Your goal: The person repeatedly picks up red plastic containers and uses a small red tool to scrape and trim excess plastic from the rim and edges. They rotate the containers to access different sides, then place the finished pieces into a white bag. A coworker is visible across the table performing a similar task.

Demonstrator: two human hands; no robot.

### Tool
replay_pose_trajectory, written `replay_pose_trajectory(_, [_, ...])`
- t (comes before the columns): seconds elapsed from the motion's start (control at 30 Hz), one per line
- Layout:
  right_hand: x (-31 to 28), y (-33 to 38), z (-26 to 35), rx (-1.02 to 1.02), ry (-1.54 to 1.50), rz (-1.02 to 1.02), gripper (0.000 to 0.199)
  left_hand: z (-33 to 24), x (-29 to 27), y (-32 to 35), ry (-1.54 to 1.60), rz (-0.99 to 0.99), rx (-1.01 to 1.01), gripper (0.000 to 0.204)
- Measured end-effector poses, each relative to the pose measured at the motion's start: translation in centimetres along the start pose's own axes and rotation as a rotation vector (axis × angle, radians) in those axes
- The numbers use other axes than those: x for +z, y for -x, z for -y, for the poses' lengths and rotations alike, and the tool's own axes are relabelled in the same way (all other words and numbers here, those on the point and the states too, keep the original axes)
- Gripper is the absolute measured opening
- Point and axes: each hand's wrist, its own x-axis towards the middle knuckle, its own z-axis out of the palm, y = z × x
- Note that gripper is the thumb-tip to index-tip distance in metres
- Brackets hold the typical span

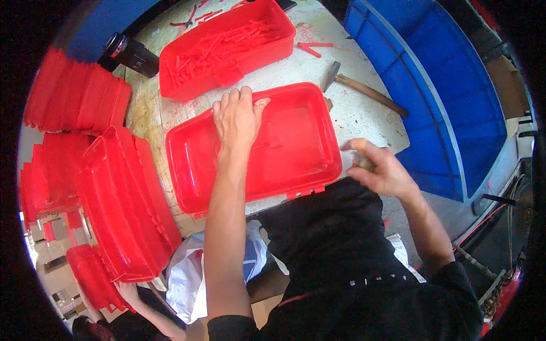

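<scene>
Two hands work over one shallow red plastic tray (296, 153) lying open-side up on the pale, scuffed bench (364, 116), near edge w/ small tabs hanging just past the bench front. Left hand (238, 116) lies palm-down on the tray's far-left rim, fingers (233, 98) spread and curled over the edge, pressing on the rim rather than gripping it; judging by the pose, it pins the tray so it can't slide. Right hand (380, 167) sits just off the tray's right corner, fingers closed round a small dark object (365, 163); too hidden to tell what it is.

Wooden-handled hammer (364, 90) lies on the bench behind the tray's right corner, within easy reach of the right hand. Second red plastic tray (227, 48) at the far side holds loose thin red plastic strips (222, 45); a few more strips (313, 48) lie scattered beside it. Stacks of same red trays (122, 204) stand on edge at left, nested close, prob. to save space. Big blue plastic bin (438, 85) sits at right, beside the bench. Black cylindrical container (129, 54) w/ a red-ringed label stands at far left. White plastic bag (187, 278) w/ blue patch hangs below the bench front. Another person's hand (128, 292) touches the lower stack.
</scene>
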Motion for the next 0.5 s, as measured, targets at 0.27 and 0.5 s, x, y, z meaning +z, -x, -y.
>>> replay_pose_trajectory(0.27, [0.0, 1.4, -3.6, 0.183, -0.377, -0.204, 0.005, 0.5, 0.0, 0.1, 0.051, -0.038, 0.033, 0.043])
replay_pose_trajectory(0.5, [-1.5, -0.8, -5.8, -0.051, 0.259, -0.358, 0.028, 0.1, -3.0, 0.1, 0.118, -0.119, 0.040, 0.042])
